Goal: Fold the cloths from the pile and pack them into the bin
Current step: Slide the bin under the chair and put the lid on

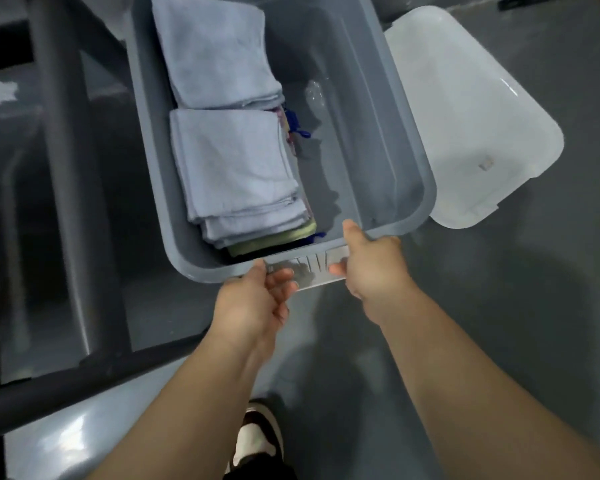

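Observation:
A grey plastic bin (409, 161) sits on the floor in front of me. Two stacks of folded pale blue cloths fill its left half: the near stack (236, 174) has a yellow-green cloth at its bottom edge, the far stack (215, 53) lies behind it. The bin's right half is bare. My left hand (257, 303) and my right hand (374, 265) both grip the clear handle flap (312, 271) on the bin's near rim, my right thumb hooked over the rim.
The bin's translucent white lid (471, 116) lies on the floor to the right. A dark metal table frame (77, 202) runs along the left and across the lower left. My shoe (257, 441) shows at the bottom on the grey floor.

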The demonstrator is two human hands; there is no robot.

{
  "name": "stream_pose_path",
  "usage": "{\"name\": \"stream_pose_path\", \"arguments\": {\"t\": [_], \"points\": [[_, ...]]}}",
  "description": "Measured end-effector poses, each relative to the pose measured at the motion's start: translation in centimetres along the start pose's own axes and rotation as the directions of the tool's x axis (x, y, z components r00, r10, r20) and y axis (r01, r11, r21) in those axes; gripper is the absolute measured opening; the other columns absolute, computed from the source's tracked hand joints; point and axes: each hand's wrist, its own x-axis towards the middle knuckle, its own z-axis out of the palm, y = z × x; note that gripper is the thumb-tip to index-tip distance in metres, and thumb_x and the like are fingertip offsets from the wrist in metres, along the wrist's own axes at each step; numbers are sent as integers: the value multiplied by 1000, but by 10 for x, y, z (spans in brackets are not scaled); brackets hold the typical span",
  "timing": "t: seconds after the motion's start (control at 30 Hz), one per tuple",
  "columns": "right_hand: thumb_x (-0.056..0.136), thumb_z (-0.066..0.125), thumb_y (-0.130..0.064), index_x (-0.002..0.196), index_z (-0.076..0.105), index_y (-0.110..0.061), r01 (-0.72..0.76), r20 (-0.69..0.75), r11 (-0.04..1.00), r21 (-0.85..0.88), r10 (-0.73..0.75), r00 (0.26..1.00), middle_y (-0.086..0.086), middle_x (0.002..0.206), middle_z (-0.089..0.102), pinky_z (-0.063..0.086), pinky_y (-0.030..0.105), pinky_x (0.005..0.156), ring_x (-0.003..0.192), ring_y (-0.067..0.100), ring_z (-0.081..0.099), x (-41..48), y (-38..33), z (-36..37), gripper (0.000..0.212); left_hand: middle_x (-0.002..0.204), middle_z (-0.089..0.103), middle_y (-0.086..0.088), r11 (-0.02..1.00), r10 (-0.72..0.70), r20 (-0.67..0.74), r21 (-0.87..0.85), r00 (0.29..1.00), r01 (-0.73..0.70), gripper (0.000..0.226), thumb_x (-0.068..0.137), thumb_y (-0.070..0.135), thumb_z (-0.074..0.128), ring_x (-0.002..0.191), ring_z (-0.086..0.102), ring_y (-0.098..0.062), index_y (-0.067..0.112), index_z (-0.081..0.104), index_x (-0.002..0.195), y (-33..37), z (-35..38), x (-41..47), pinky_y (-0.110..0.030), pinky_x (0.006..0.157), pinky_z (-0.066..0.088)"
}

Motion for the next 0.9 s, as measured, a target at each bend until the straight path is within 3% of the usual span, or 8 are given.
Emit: {"name": "stream_pose_path", "arguments": {"t": [0.13,0.23,0.33,0.4,0.47,0.57,0.73,0.9], "points": [[101,55,-53,124,57,-16,-3,94,1000,-31,6,996,1,109,72,29,19,39,48,9,68,16,-10,-17,43,73,66,-2,971,7,16,239,1000,-11,27,106,35,48,53,57,-14,15,59,90,2,18,-7,-23,46,33],[103,38,-66,101,67,-16,44,63,999,0,-44,997,-6,97,77,31,26,50,48,18,65,26,-11,-51,57,74,65,-4,681,284,103,678,953,-276,26,99,29,54,59,58,-21,12,58,80,3,40,-23,-28,49,42],[97,40,-70,81,63,-15,77,-146,992,103,-62,987,1,82,71,37,31,58,57,23,61,71,3,-97,61,78,58,6,79,717,356,813,600,-577,19,92,34,55,76,54,-21,18,52,82,2,69,-29,-37,64,43],[87,49,-71,88,66,-15,38,-206,997,64,-24,978,8,88,66,42,33,65,69,28,61,107,14,-117,58,89,50,7,-264,770,539,756,341,-599,22,90,42,56,86,49,-24,21,53,94,-2,93,-21,-39,73,41],[90,59,-60,116,68,-6,26,-289,1000,0,-25,957,14,109,69,43,36,79,94,36,65,146,19,-129,61,98,53,1,-415,732,628,719,264,-558,34,90,50,51,92,50,-27,20,56,106,-12,122,-9,-41,77,43],[98,63,-41,141,52,5,22,-336,999,-32,-32,941,18,140,60,39,28,85,125,35,60,206,20,-141,64,91,53,2,-573,641,719,680,268,-457,33,97,55,39,90,55,-28,24,48,100,-31,164,11,-39,70,41],[108,44,-12,150,41,3,-53,-234,979,196,100,967,20,153,48,46,39,92,135,36,53,257,18,-149,45,64,43,6,-639,691,715,674,107,-371,35,96,54,43,58,42,-24,27,30,80,-39,183,32,-31,53,24],[96,47,2,133,63,-10,-20,-140,864,503,105,985,2,96,72,42,15,40,67,11,64,219,1,-148,42,89,61,5,-556,673,675,731,302,-395,33,98,60,32,85,60,-25,28,41,93,-37,185,19,-36,60,37]]}}
